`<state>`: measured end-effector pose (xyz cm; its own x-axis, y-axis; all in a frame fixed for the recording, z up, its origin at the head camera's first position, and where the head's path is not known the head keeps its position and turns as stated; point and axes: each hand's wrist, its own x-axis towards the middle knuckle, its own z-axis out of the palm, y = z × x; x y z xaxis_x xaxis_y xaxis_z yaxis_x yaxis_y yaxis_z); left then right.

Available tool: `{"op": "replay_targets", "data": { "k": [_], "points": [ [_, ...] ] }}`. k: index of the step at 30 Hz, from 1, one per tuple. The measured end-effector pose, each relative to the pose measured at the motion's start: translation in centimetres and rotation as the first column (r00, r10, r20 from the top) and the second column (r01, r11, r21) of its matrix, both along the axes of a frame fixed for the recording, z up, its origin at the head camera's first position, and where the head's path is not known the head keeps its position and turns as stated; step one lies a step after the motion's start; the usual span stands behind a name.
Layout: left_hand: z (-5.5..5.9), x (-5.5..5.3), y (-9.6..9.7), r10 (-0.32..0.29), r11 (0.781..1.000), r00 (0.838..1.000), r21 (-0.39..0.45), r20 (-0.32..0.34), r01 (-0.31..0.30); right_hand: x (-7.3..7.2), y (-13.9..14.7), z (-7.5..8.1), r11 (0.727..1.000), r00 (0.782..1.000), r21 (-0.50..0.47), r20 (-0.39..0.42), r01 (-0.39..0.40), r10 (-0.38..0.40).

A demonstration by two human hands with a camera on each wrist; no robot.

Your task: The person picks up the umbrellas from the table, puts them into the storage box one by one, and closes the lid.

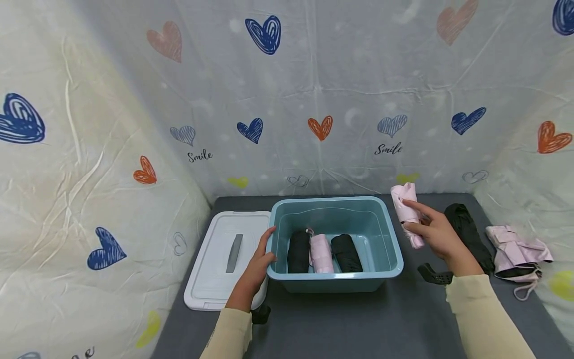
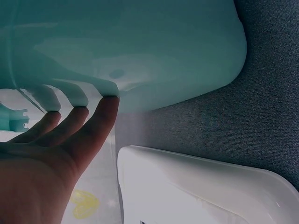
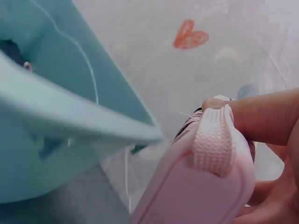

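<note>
My right hand [image 1: 437, 234] holds a pink folding umbrella [image 1: 405, 204] just right of the teal bin [image 1: 332, 283], pinched between thumb and fingers. In the right wrist view, its smooth pink handle [image 3: 196, 186] and woven wrist strap [image 3: 215, 140] face the camera. My left hand [image 1: 255, 269] rests at the bin's left rim; the left wrist view has its straight fingers [image 2: 96, 128] touching the outer wall. Inside the bin lie a black folding umbrella [image 1: 299, 253], a pink one [image 1: 321, 254] and another black one [image 1: 347, 253], side by side.
Left of the bin, a white lid [image 1: 211, 269] with a grey handle lies on the dark grey table [image 1: 358, 324]. Right of my right hand are a long black folded umbrella [image 1: 468, 234] and a loosely bundled pink one [image 1: 515, 247] with a cord loop. Heart-printed curtains [image 1: 314, 75] surround the table.
</note>
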<state>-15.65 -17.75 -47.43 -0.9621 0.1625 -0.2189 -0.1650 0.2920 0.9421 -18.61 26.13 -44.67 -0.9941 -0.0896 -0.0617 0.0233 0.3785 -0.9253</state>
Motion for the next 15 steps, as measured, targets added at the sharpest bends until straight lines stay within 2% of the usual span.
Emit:
{"op": "replay_targets", "data": {
  "k": [3, 11, 15],
  "points": [
    [-0.3, -0.2, -0.1, 0.0, 1.0, 1.0, 0.002, 0.0, 0.0, 0.1, -0.5, 0.4, 1.0, 1.0, 0.003, -0.014, -0.024, 0.024],
    [-3.5, -1.5, -0.8, 0.018, 1.0, 1.0, 0.013, -0.026, -0.018, 0.2, -1.5, 1.0, 0.996, 0.994, 0.009, -0.059, -0.092, 0.093],
    [-4.1, -1.6, -0.8, 0.026, 1.0, 0.998, 0.008, -0.053, -0.025, 0.1, -2.2, 1.3, 0.991, 0.986, 0.019, -0.095, -0.136, 0.137]
  ]
}}
